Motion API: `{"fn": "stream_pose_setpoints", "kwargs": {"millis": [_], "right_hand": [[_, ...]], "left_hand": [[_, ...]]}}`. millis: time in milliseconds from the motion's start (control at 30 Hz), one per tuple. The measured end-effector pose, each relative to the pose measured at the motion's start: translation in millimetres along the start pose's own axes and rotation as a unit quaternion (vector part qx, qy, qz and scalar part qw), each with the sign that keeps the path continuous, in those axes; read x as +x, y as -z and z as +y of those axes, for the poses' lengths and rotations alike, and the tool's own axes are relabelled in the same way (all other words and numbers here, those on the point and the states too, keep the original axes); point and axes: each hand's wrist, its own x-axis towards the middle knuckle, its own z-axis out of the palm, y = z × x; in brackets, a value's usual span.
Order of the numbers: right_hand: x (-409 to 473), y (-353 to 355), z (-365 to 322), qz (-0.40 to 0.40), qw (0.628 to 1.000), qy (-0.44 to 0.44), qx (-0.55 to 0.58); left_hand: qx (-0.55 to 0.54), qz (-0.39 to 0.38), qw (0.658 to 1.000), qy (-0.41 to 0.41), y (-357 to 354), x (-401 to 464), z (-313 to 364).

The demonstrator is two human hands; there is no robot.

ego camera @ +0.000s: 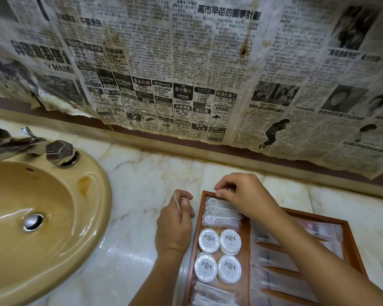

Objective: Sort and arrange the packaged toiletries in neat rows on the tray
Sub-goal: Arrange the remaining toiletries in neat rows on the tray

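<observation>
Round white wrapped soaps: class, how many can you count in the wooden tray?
4 round white wrapped soaps, a two-by-two block in the wooden tray's left column. None looks hidden.

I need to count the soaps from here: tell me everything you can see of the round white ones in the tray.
Four round white paper-wrapped soap discs lie flat in a two-by-two block in the wooden tray's left compartment, each with a small dark crest printed on top. Clear-wrapped packets lie beyond and nearer. Neither hand touches them.
</observation>
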Motion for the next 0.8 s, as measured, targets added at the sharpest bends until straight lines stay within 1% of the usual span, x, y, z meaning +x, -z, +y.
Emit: {"fn": "stream_pose_setpoints", "kwargs": {"millis": [100,233,333,433,500,633,800], "right_hand": [[1,-2,-13,-0.002,0.998,0.032,0.055],[1,-15,-32,-0.042,0.989,0.076,0.123],[4,-25,-38,-0.085,0.983,0.094,0.129],[7,-29,-43,-0.128,0.976,0.102,0.144],[9,-31,-45,-0.143,0.973,0.112,0.142],[11,-28,-43,-0.12,0.976,0.112,0.141],[5,-11,-32,-0.063,0.971,0.047,0.225]], "left_hand": [[0.011,0.003,1.0,-0.004,-1,0,-1],[0.03,-0.007,0.999,-0.019,0,-1,0],[0.056,-0.018,0.998,-0.033,-1,0,-4],[0.079,-0.025,0.996,-0.026,-1,0,-6],[0.081,-0.029,0.996,-0.019,0,0,-5],[0.071,-0.021,0.997,-0.011,1,0,-5],[0.035,-0.027,0.998,-0.039,6,-1,2]]}}
